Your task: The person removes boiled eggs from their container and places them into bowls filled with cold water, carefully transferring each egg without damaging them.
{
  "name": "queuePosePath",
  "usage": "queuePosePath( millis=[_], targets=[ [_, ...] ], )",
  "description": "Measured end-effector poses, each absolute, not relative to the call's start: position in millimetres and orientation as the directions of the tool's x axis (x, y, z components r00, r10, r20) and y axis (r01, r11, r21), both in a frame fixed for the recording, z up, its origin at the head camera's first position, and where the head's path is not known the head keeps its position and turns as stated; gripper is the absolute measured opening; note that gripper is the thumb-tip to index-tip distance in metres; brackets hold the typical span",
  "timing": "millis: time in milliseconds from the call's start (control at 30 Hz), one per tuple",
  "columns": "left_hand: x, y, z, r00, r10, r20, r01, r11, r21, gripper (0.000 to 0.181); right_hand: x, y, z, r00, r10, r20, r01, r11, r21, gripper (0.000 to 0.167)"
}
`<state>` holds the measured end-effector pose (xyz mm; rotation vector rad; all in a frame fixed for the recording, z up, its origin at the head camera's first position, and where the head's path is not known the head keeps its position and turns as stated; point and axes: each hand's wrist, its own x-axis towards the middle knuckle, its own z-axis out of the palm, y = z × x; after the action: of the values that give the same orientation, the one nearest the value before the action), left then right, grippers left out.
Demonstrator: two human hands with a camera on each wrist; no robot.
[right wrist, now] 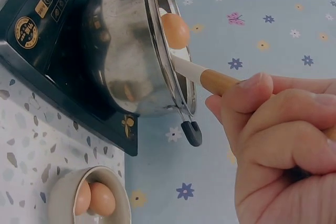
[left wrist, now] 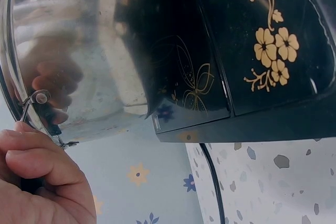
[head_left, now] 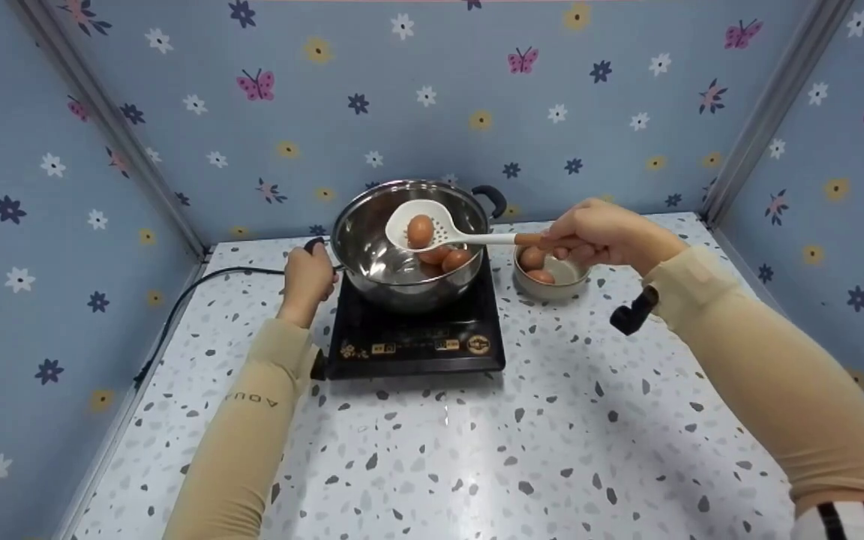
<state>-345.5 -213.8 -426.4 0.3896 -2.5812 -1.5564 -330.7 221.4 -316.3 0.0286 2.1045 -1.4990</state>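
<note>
For this bit, the slotted spoon (head_left: 469,238) should be held dead level imo, since the egg (head_left: 421,231) could easily be rolled off the edge, and any tipping is best done low and slow so no shell gets cracked. Right now that egg is cradled in the spoon above the pot (head_left: 413,298), more eggs (head_left: 456,260) can be seen inside it, and two are sat in the bowl (head_left: 552,291) beside the cooker (head_left: 417,365). The spoon's handle is grasped in the curled right grip (head_left: 603,231), while the pot's side handle (head_left: 314,244) is clasped by the left grip (head_left: 308,277), fingers closed round it
</note>
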Motion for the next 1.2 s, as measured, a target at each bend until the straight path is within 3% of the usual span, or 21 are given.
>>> queuePosePath(
  millis=[367,867,1200],
  targets=[
    [-346,-215,-427,-0.962,-0.269,-0.049,-0.170,0.451,0.876,0.033,-326,240,-309,-0.875,-0.298,-0.381,0.247,0.401,-0.882,0.024],
    [-345,-212,-425,-0.959,-0.279,-0.049,-0.175,0.446,0.878,0.031,-318,267,-303,-0.894,-0.253,-0.369,0.255,0.389,-0.885,0.019],
    [-344,-214,-426,-0.961,-0.271,-0.057,-0.182,0.460,0.869,0.035,-315,281,-296,-0.896,-0.245,-0.371,0.255,0.398,-0.881,0.025]
  ],
)
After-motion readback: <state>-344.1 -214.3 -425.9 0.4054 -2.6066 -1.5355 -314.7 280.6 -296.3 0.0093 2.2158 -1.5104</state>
